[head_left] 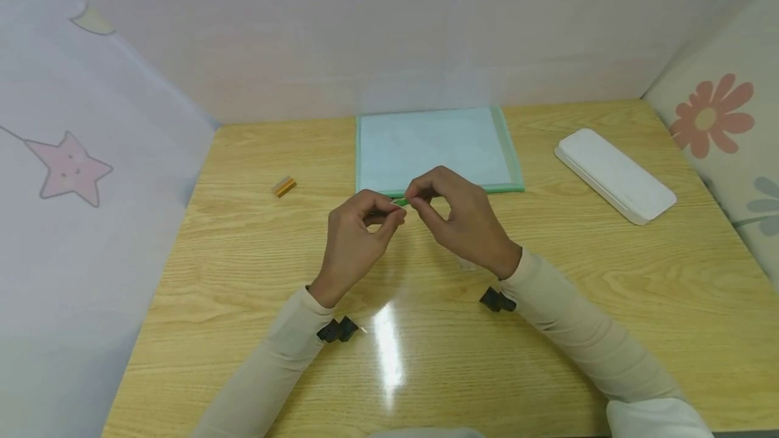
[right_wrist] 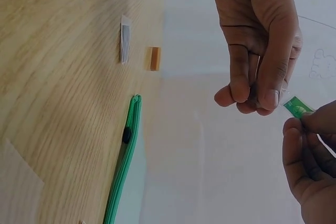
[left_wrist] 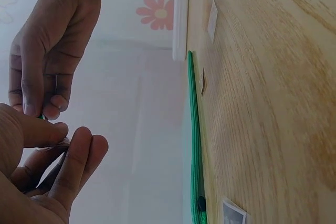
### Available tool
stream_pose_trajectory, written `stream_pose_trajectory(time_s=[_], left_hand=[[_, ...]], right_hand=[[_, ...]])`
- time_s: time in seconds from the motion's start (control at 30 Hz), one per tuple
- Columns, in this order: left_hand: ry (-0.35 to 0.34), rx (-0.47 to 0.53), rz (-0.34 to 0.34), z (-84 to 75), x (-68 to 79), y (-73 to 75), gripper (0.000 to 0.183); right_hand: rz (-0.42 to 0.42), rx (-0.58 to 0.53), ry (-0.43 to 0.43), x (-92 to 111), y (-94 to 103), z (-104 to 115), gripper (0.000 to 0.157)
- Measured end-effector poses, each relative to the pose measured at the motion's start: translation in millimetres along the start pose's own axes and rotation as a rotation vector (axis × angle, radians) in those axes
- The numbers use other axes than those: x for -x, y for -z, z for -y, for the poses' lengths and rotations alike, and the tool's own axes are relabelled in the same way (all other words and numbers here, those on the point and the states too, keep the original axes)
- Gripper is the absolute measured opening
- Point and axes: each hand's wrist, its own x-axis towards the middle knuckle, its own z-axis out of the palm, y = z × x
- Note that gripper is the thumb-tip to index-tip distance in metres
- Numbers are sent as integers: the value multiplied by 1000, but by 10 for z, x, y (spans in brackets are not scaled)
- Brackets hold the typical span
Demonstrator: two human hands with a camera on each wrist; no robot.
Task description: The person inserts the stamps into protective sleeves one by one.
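Observation:
A small flat green printed piece (right_wrist: 297,106) is held up between both hands over the table. In the right wrist view, the thumb and fingers of my right hand (head_left: 459,218) pinch its near end. My left hand (head_left: 358,232) pinches a thin clear film (right_wrist: 285,97) at the other end of the green piece. In the left wrist view, the fingers hide most of the green piece, and crinkled clear film (left_wrist: 63,144) shows at the left fingertips. Whether the green piece is inside the film or apart from it, I cannot tell.
Behind the hands lies a green-edged zip pouch (head_left: 432,147). A white case (head_left: 615,174) lies to the right, an orange-brown piece (head_left: 284,186) to the left. A clear packet (head_left: 466,263) lies under the right wrist; a small packet with a dark picture (left_wrist: 234,213) lies on the wooden table (head_left: 243,276).

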Motion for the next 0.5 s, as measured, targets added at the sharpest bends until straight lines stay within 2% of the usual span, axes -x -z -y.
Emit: stream_pose_trajectory(time_s=[0.17, 0.4, 0.5], left_hand=[[8, -25, -5, -70, 1, -5, 8], [6, -38, -6, -330, -28, 16, 9], [10, -48, -5, -283, -25, 12, 9]], right_hand=[[21, 53, 23, -6, -10, 14, 16], [68, 134, 69, -41, 10, 91, 15], [102, 179, 82, -64, 22, 133, 11]])
